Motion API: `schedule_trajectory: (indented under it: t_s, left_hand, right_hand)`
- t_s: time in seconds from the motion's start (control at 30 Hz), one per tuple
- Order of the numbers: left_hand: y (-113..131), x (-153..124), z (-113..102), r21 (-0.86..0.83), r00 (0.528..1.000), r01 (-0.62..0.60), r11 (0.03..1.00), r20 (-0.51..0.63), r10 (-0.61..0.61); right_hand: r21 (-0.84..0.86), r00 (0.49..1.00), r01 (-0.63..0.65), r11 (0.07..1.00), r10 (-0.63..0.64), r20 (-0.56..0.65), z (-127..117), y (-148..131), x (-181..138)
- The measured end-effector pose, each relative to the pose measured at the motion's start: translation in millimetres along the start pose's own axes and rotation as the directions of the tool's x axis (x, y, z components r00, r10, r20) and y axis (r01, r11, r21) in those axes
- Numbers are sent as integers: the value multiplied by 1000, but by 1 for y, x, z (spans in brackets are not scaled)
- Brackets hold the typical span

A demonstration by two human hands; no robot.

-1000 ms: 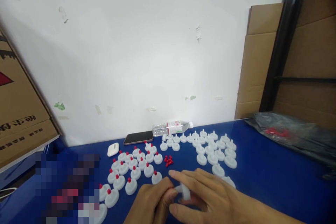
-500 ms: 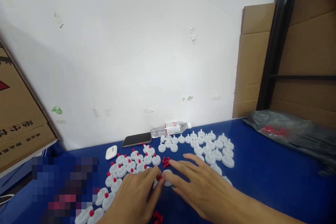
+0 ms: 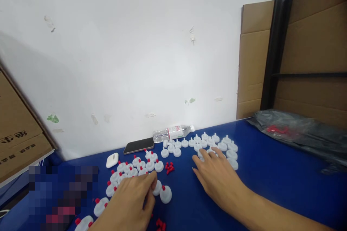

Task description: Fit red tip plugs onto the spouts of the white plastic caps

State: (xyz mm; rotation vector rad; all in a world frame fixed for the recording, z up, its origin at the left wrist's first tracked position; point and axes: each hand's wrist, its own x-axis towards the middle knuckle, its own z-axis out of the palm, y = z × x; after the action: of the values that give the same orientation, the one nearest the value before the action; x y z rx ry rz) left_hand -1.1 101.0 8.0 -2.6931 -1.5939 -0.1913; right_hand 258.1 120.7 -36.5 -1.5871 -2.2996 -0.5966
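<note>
My left hand [image 3: 132, 200] is curled over the blue table, thumb and index finger bent close together. Anything between its fingertips is hidden. Just to its right stands a white round cap with a red tip [image 3: 165, 195], apart from the fingers. Another white cap [image 3: 157, 188] is partly covered by the hand. Over the group of white spouted caps without red tips at the right, my right hand [image 3: 217, 173] has its fingers spread. It hides some of them; whether it touches one I cannot tell. Small red tips [image 3: 170, 168] lie in a pile between the hands.
Several red-tipped white caps [image 3: 158, 166] stand at the left. More red tips [image 3: 161, 225] lie near the front edge. A phone [image 3: 138, 145], a white earbud case [image 3: 112, 160] and a plastic bottle [image 3: 173, 133] lie by the wall. A grey plastic bag [image 3: 287, 124] rests at the right.
My right hand has moved right, from beside the left hand to the white caps. My left hand has drawn left and down, leaving the red-tipped cap standing uncovered. The view has shifted slightly.
</note>
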Motion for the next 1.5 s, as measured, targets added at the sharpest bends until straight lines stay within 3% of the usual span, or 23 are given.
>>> schedule_trajectory:
  t_s: [0.2,0.37,0.53,0.7,1.0,1.23,1.5]
  left_hand:
    - [-12,-1,-9,101,995,39,994,86,-48]
    - [-10,-5,-9,33,993,3,999,118,-7]
    - [-14,-6,-6,-29,993,-22,999,117,25]
    - [-16,-5,-5,-24,993,-12,1000,116,14]
    - [-9,-2,-2,4,994,33,999,104,-33]
    - [-16,0,7,8,994,-28,1000,106,27]
    - [-12,0,-1,25,997,-29,999,67,27]
  right_hand:
    - [92,972,224,970,-229,53,1,-4,0]
    - [144,978,203,969,-207,15,-4,-8,0]
    - [204,951,299,932,-310,23,-6,-9,-2]
    - [292,972,233,927,-228,-53,-3,-14,-9]
    - [258,967,252,933,-249,-44,0,-18,-9]
    - [325,954,296,898,-296,-53,-4,-19,-10]
    - [395,970,228,890,-244,-9,-10,-20,-8]
